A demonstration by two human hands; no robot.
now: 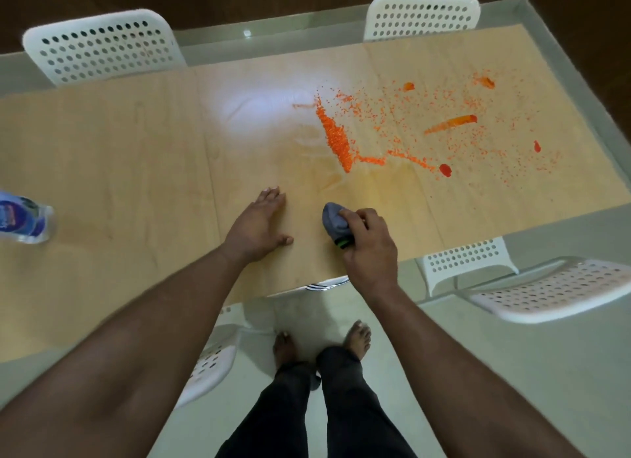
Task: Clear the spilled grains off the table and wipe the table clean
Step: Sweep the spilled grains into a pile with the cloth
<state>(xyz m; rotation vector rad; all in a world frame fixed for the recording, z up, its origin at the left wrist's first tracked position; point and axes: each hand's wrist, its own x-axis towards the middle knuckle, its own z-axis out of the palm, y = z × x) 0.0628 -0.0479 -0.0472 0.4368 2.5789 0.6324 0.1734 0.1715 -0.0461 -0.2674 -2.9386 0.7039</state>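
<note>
Orange grains (pixel 336 140) lie in a swept ridge on the light wooden table (pixel 136 157), with many more scattered to the right (pixel 478 140) among several red-orange smears (pixel 452 122). My right hand (pixel 370 242) grips a bunched grey cloth with a green edge (pixel 334 222) and holds it on the table near the front edge, below the ridge. My left hand (pixel 257 228) rests flat on the table with straight fingers, just left of the cloth.
A clear bottle with a blue label (pixel 22 220) lies at the table's left edge. White perforated chairs stand at the far side (pixel 102 46) (pixel 421 15) and at the near right (pixel 546 290). My bare feet (pixel 321 341) stand on the pale floor.
</note>
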